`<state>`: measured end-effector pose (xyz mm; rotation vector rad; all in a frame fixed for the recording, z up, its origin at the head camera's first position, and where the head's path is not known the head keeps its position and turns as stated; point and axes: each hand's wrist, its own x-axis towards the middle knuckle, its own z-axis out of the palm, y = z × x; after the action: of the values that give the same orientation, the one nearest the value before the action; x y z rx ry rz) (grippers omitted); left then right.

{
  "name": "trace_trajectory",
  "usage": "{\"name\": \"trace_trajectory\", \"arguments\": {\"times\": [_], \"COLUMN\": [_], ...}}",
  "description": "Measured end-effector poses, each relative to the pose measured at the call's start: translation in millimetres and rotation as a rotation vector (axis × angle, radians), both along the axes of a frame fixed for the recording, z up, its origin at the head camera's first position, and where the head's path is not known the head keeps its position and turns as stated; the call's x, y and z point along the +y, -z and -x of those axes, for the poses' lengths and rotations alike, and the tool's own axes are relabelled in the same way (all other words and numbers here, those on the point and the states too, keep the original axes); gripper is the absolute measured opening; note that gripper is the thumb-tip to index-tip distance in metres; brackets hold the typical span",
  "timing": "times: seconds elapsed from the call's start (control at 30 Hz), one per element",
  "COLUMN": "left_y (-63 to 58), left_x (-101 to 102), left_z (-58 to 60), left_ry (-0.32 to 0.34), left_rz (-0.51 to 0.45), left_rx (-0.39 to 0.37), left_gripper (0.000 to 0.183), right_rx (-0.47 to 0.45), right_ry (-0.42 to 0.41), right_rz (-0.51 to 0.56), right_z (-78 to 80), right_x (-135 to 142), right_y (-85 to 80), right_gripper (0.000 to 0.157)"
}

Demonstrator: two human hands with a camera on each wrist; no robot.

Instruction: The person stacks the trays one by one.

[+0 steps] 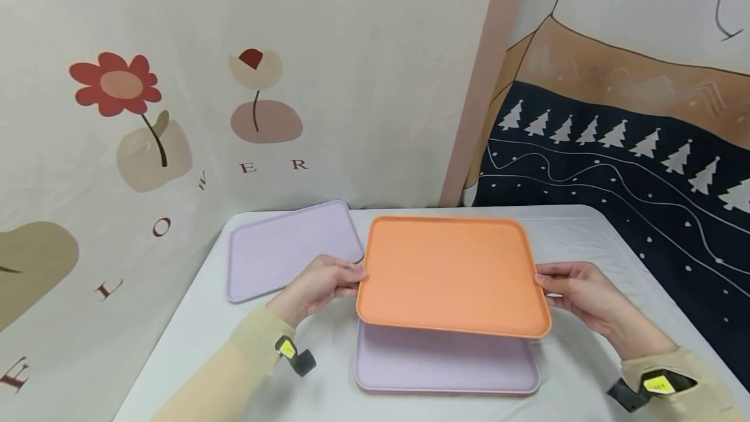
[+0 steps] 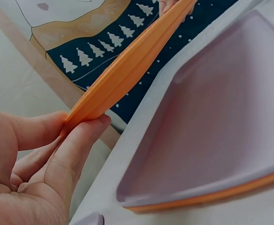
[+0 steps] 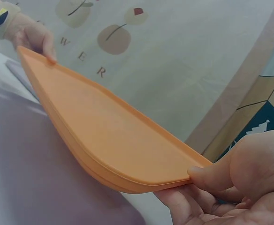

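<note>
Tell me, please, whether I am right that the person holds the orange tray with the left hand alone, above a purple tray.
Not quite: the left hand is not alone. The head view shows the right hand also gripping the orange tray, at its opposite end, above a purple tray.

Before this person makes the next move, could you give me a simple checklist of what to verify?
1. Left hand gripping the orange tray: ok, pinching one short edge.
2. Right hand gripping too: ok, pinching the opposite edge.
3. Orange tray raised off the lower lavender tray: ok, a gap shows.
4. Lower lavender tray with nothing beneath but the table: not ok, an orange rim shows under it.
5. Raised tray single, not stacked: cannot tell.
</note>
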<state>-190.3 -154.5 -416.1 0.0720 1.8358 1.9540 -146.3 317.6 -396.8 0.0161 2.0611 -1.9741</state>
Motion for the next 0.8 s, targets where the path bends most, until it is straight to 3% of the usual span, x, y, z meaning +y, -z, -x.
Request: {"name": "trace_trajectory", "arguments": {"times": [0.23,0.57,0.8], "left_y": [11.0,20.9,28.3], "left_x": [-6.0,-9.7,-10.6], "left_z": [-11.5,-25.0,-31.3], "left_ry": [0.023,0.032,0.043], "left_rz": [0.051,0.077,0.093], "left_rx": [0.001,-0.024,-0.020], "left_gripper": [0.024,0.020,0.019], "right_rx": [-0.028,-0.013,-0.039], "right_ry": [-0.015,-0.083,-0.082], "right_rz": [-0.054,-0.052,-0.109], "right_z": [-5.7,-12.7,-16.6], "right_x": [-3.8,-3.8,-6.9], "right_y": [8.5,25.9,28.8], "right_gripper": [0.024,0.028,0.032]}}
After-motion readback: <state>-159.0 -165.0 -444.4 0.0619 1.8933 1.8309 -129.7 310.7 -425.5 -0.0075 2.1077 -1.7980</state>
